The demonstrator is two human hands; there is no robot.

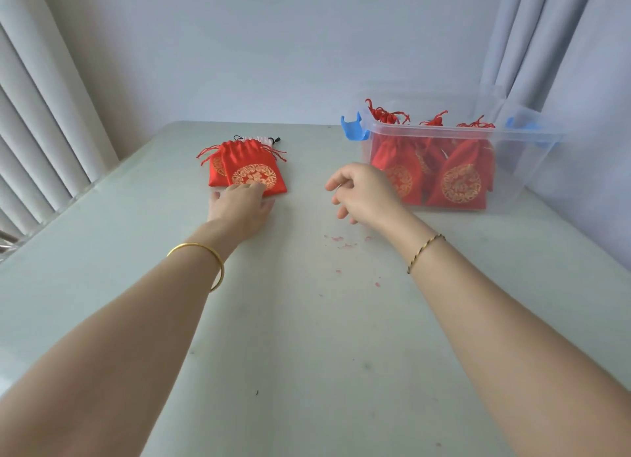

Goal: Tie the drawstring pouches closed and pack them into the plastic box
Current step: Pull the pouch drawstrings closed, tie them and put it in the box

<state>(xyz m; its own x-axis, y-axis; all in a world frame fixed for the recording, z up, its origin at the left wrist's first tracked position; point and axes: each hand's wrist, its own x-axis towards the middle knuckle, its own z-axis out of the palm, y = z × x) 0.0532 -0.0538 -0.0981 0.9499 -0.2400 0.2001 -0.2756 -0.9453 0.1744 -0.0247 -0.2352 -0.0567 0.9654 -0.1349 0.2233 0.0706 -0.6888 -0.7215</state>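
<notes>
Pale table (307,320): left hand (239,207) rests seemingly flat fingers on the top red pouch (252,163); right hand (365,193) hangs loosely curled, empty, beside the plastic box (512,170).

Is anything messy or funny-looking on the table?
Yes. Small pink specks dot the table near the right hand, like crumbs or stains. Behind the red pouches lies one pale pouch with black cords, unlike the rest.

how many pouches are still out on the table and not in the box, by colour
red: 2, the top red pouch and the second red pouch under it
pale pink: 1, the pale pink pouch at the back of the pile, with black cord
total: 3
</notes>
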